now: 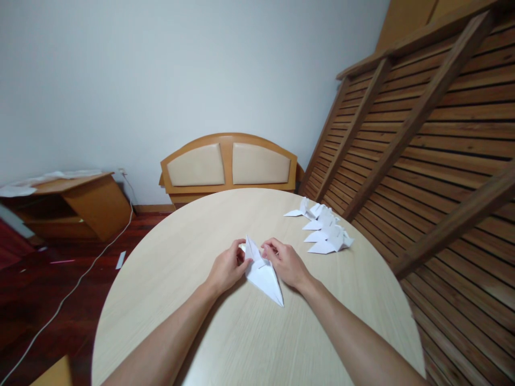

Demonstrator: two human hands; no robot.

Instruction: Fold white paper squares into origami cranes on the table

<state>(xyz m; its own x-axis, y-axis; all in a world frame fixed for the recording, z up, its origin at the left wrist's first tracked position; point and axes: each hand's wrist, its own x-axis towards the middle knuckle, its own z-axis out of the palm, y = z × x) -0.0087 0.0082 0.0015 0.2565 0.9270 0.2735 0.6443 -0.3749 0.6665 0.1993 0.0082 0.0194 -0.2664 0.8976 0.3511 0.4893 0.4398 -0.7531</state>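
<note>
A sheet of white paper folded into a pointed shape point(263, 279) lies on the round table point(161, 300), one tip toward me and a narrower tip standing up at the far end. My left hand point(230, 267) pinches its left edge between thumb and fingers. On the other side, my right hand point(285, 261) is closed at the right edge, its fingertips on the paper near the middle fold. Several finished-looking folded white paper figures point(325, 228) stand in a row at the table's far right.
Behind the table is a wooden headboard point(227, 161) with cream panels. Slatted wooden boards point(434, 139) lean along the right. At the left, a low wooden cabinet point(88, 203) stands by a white cable point(86, 271) running over the dark red floor.
</note>
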